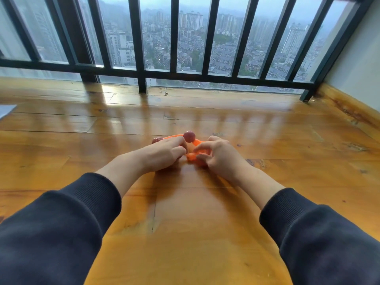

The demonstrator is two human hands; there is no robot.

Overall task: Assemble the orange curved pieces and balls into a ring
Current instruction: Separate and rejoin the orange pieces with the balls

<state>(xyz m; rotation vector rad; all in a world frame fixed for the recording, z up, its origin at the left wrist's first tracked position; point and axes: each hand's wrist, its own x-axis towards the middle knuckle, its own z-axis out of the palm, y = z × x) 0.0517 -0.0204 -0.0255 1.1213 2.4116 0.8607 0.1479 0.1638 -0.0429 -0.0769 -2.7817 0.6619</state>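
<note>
Orange curved pieces [196, 142] lie joined on the wooden floor with a dark red ball [189, 136] at the far side and a second ball [157, 140] at the far left, half hidden. My left hand [164, 154] rests over the left part of the chain, fingers closed on it. My right hand [218, 155] pinches an orange curved piece [192, 156] at the near side, between thumb and fingers. The two hands meet at that piece. Most of the assembly is hidden under my hands.
A wooden plank floor [185, 212] spreads all around. A black metal railing [141, 75] with glass stands at the far edge, a wall with wooden skirting [349, 112] on the right. A grey sheet corner [6, 111] shows at the far left.
</note>
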